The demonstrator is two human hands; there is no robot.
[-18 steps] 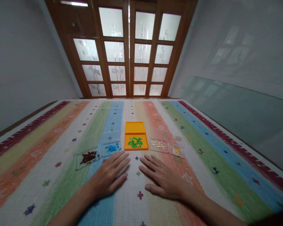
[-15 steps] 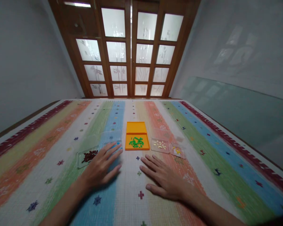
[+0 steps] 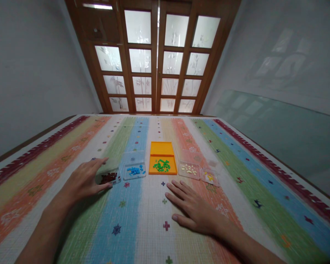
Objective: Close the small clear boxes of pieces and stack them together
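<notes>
My left hand [image 3: 84, 179] is curved around the left side of a small clear plastic box [image 3: 119, 179] holding dark red-brown pieces [image 3: 109, 178]. Its thumb lies along the box's near edge and its fingers reach the far side, covering part of the box. Flat on the striped cloth, my right hand [image 3: 195, 207] rests with fingers apart, holding nothing. Ahead of it stands an open orange case [image 3: 151, 171] with small green pieces [image 3: 162, 165]. To the case's left is a clear box with blue pieces [image 3: 135, 171].
Right of the orange case are a clear box with cream pieces [image 3: 189, 169] and a smaller one with yellow pieces [image 3: 209, 177]. A striped, patterned cloth [image 3: 143, 227] covers the table. Beyond it stand wooden doors [image 3: 156, 73] with glass panes; walls rise on both sides.
My left hand has moved left from over the blue pieces to the box of red-brown pieces, which has shifted slightly away and right. My right hand stays put. The view has turned slightly left.
</notes>
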